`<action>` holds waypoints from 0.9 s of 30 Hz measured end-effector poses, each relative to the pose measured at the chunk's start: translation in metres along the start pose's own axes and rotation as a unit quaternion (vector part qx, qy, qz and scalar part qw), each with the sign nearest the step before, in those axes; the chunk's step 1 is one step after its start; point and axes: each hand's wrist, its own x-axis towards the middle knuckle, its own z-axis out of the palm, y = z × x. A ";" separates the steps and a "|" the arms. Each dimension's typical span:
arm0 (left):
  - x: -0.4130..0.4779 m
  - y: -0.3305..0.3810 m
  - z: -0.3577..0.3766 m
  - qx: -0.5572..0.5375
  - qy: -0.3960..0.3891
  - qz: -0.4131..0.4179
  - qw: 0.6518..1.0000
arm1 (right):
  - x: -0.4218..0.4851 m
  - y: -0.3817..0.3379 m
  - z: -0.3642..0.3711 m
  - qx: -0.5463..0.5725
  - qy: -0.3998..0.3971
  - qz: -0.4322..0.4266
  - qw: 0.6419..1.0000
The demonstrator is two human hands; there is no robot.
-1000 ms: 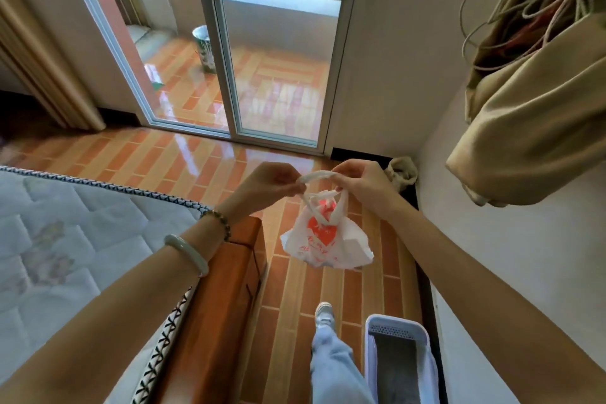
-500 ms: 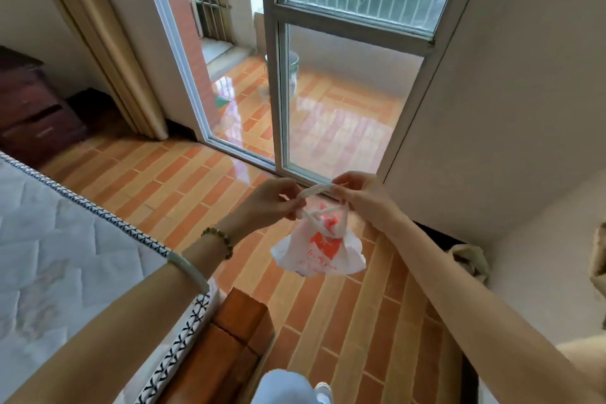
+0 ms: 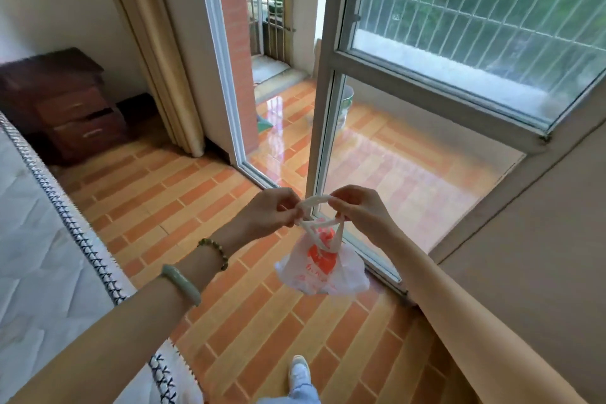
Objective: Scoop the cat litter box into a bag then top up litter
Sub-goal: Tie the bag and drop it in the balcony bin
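**Status.** The small white plastic bag with red print (image 3: 323, 267) hangs in the air between both hands, above the orange brick-pattern tiled floor (image 3: 183, 207). The left hand (image 3: 269, 211) pinches one end of the twisted white handle loops (image 3: 314, 200), and the right hand (image 3: 360, 211) pinches the other. Both hands are clenched on the handles, and a knot appears to be in progress.

**Change.** The grasp on the handles is the same as one second ago. The litter box, then at the lower right, is now out of view, and the balcony doorway now lies directly ahead. Judgement: scooping is finished and the bag is being closed and carried away. The litter top-up is not yet done.

**Surroundings.** The grey-framed sliding glass door (image 3: 323, 128) stands just beyond the bag, with an open gap to its left. A pale bucket (image 3: 347, 102) stands on the balcony behind the glass. The white quilted mattress (image 3: 39, 239) lies to the left. The dark wooden nightstand (image 3: 65, 105) and beige curtain (image 3: 157, 59) are well apart. The door edge and floor track are the only likely obstructions.
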 end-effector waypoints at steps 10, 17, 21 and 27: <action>0.164 -0.050 -0.090 0.010 0.089 -0.059 0.994 | 0.213 -0.027 0.010 0.024 -0.052 -0.034 0.998; 0.290 -0.114 -0.157 0.004 0.142 -0.094 0.985 | 0.385 -0.038 0.036 0.039 -0.074 -0.056 0.995; 0.362 -0.144 -0.199 -0.017 0.161 -0.115 0.980 | 0.482 -0.048 0.049 0.030 -0.087 -0.068 0.993; 0.457 -0.171 -0.258 -0.032 0.166 -0.134 0.976 | 0.603 -0.067 0.064 0.035 -0.097 -0.075 0.992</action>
